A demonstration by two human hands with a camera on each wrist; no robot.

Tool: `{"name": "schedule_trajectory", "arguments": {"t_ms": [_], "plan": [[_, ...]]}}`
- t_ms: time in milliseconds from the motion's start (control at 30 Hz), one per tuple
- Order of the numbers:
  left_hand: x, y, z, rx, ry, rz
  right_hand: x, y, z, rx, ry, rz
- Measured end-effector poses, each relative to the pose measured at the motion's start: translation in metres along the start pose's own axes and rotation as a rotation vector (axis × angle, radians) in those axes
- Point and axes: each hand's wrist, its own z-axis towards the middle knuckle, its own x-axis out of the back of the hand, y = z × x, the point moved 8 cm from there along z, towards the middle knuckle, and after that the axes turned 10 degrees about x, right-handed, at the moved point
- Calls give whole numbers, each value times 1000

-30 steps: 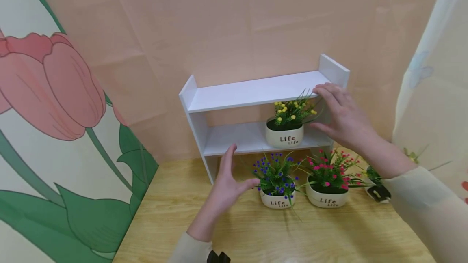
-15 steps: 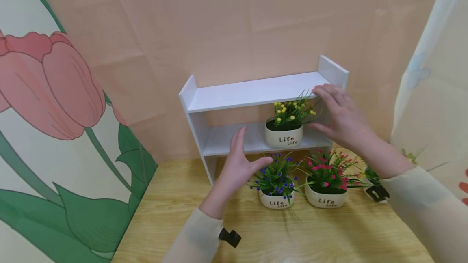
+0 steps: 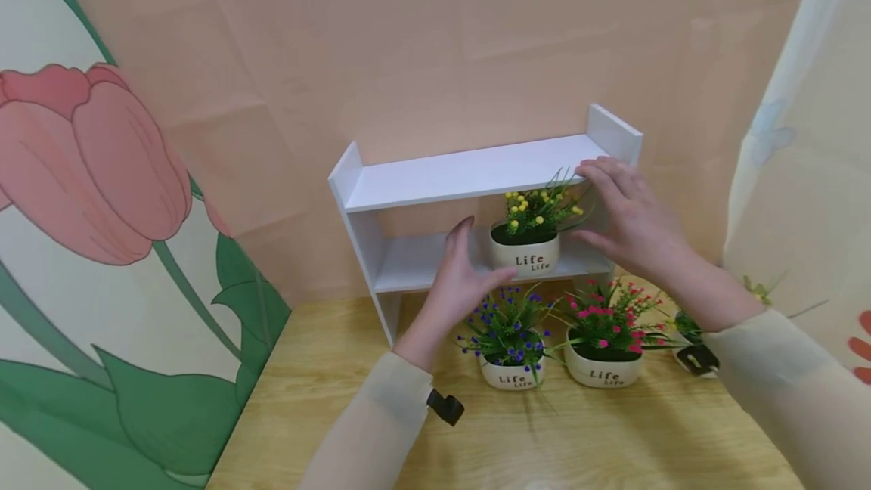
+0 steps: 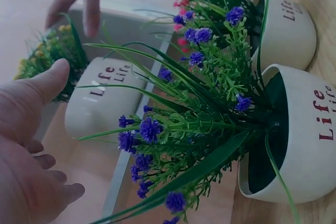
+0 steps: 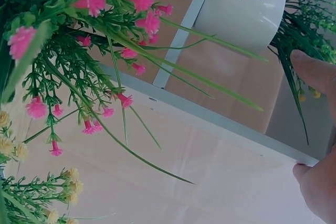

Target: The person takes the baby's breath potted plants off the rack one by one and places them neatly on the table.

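Observation:
A white oval pot of yellow artificial flowers (image 3: 525,255) stands on the lower board of a white two-tier shelf (image 3: 469,172), towards its right end. My left hand (image 3: 463,278) reaches to the pot's left side, thumb and fingers spread; in the left wrist view its thumb overlaps the leaves. On the other side my right hand (image 3: 633,210) has its fingertips at the front edge of the upper board and its thumb below, beside the pot. From the right wrist, the thumb (image 5: 315,72) appears close to the pot's leaves. Neither hand is curled around anything.
On the wooden table (image 3: 327,384) before the shelf stand a pot of purple-blue flowers (image 3: 512,375) and a pot of pink flowers (image 3: 602,367). Another plant pot (image 3: 697,361) is partly hidden by the right forearm. A peach cloth (image 3: 408,44) hangs behind the shelf.
My left hand has moved right and upward, from beside the shelf's lower left to the yellow-flower pot. The right hand stays at the upper board's right end.

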Motion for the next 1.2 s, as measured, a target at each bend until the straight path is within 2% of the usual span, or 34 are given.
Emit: {"name": "schedule_trajectory", "arguments": {"t_ms": [133,433,967,1200], "plan": [[-6,1,9,-7,-8,15,0,-1,1,13,8,3],[-21,4,24,-12,-26,33,-2,-2,0,-16,-18,-2],[-33,3,33,64,-57,7,0,-2,0,-12,-11,-5],[-36,0,35,72,-63,-1,0,-2,0,-21,-23,-3]]}}
